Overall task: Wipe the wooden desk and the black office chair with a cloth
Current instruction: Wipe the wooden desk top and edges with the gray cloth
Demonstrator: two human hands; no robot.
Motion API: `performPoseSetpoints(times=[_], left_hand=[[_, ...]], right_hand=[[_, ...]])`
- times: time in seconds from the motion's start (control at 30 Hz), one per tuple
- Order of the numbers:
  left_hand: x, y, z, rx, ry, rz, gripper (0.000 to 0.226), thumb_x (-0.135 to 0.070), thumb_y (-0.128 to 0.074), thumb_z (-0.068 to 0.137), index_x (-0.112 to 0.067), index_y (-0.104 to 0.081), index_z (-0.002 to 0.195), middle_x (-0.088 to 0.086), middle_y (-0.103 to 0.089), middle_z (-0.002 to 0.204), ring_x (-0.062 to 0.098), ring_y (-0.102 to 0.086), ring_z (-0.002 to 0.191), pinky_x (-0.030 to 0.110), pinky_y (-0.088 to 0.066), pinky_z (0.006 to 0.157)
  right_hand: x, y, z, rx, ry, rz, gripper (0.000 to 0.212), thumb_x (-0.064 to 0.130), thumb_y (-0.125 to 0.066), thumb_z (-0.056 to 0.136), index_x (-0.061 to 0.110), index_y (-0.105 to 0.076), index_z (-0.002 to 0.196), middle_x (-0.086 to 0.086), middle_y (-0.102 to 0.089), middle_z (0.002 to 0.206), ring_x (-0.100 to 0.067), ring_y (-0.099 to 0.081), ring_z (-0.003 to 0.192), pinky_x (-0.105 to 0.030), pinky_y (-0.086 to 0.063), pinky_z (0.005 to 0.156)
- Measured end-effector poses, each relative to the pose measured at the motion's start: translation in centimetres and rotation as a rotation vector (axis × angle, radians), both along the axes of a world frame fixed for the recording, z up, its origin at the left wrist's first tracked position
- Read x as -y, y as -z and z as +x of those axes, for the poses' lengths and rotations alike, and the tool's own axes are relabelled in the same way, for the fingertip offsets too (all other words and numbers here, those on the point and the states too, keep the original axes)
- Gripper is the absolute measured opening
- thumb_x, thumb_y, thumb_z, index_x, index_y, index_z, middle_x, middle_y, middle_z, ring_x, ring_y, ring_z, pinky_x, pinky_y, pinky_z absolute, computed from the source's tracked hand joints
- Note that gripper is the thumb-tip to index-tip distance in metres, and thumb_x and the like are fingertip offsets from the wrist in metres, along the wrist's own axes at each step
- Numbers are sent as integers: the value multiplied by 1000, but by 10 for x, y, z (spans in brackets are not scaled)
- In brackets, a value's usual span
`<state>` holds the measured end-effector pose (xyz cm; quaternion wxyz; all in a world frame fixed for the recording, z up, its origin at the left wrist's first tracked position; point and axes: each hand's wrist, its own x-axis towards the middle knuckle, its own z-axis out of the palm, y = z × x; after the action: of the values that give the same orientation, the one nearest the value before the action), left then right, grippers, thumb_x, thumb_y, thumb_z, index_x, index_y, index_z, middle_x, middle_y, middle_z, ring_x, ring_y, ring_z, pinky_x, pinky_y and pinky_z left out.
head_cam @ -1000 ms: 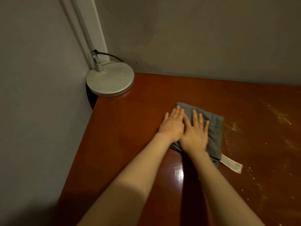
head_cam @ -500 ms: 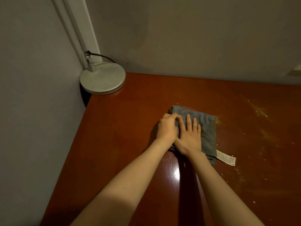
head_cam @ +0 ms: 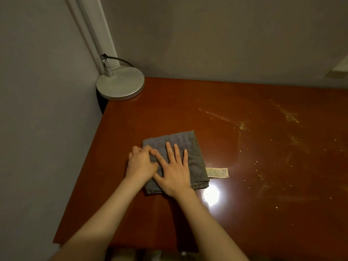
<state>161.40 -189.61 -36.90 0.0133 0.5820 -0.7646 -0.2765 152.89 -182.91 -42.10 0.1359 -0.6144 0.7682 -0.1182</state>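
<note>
Reddish-brown and glossy, the wooden desk fills the corner between two plain grey walls, with a bright spot of glare on its polish near me. The cloth lies flat on the left half of the top, close to the left edge and well short of the back wall. It is grey and folded into a thick rectangle. As far as I can judge at this angle, its longer side runs away from me toward the back wall, and the far end leans a little to the left. A pale printed label sticks out of its right side near the closer corner and points right, flat on the wood.

My right hand lies palm down on the middle of the cloth, fingers straight and slightly spread, pressing it to the desk. My left hand sits just beside it at the cloth's left edge, knuckles up, its fingers curled in and gripping the fabric there. The two hands touch.

To the right, apart from the cloth, pale crumbs and dusty streaks are scattered over the wood. In the far left corner stands a round, ribbed silver lamp base, its stem slanting up out of view and a black cable looping behind it.
</note>
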Motion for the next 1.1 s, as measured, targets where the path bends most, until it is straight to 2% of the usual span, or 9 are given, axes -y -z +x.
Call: performPoseSetpoints(times=[0.1,0.17,0.23,0.37,0.5,0.6,0.73,0.97,1.1], left_hand=[[-18,23,-8,27,101,-171,46,-11,-43,92,-7,-34,137,19,-15,152,30,-11,143,36,-14,116],[-29,30,-22,52,182,-174,55,-13,-36,96,-10,-15,147,17,7,157,27,10,145,36,4,117],[-38,33,-40,77,243,-109,61,-17,-35,96,-15,-6,150,16,15,156,26,15,144,38,8,116],[-63,31,-90,111,432,-34,61,-17,-31,97,-13,-2,150,18,10,156,27,10,145,39,7,116],[-96,26,-131,14,544,55,57,-10,-28,99,-12,-4,151,14,12,157,24,9,146,36,3,117],[-114,18,-140,-33,545,127,66,-2,-37,96,-14,-3,151,8,13,158,21,7,146,32,-10,116],[-118,4,-121,-70,506,177,74,3,-44,91,-16,-5,151,8,9,158,26,-11,145,33,-24,112],[-115,-2,-50,-12,384,92,66,1,-38,92,-17,-15,151,11,-5,158,29,-20,143,37,-26,111],[-105,-3,-3,63,275,73,52,-7,-34,98,-18,-26,148,11,-10,158,28,-22,142,36,-26,111]], right_hand=[[-5,9,-11,-68,1,43,74,62,-3,79,39,-3,149,-5,12,158,-28,22,142,-47,28,104],[-15,11,-22,-86,30,55,71,60,-10,82,39,-1,149,-4,13,158,-26,26,139,-47,27,104],[-32,12,-41,-99,85,79,71,59,-10,80,40,-1,148,-2,12,158,-26,22,142,-47,26,106],[-72,10,-90,-150,218,167,81,66,-5,71,42,1,147,1,15,158,-24,19,144,-48,20,109],[-113,7,-120,-186,348,257,90,71,4,62,40,9,147,2,22,156,-23,24,142,-50,19,110],[-129,2,-118,-163,403,295,93,72,7,61,37,11,147,1,24,155,-24,26,141,-52,19,110],[-131,-3,-104,-138,337,289,94,72,8,62,35,12,148,-1,25,155,-26,27,141,-52,19,109],[-122,-11,-38,-43,170,278,73,62,-22,91,31,8,149,-5,22,156,-30,25,141,-54,17,109],[-112,-24,5,45,80,242,65,56,-28,95,31,-5,151,-7,3,159,-30,5,145,-53,1,113]])
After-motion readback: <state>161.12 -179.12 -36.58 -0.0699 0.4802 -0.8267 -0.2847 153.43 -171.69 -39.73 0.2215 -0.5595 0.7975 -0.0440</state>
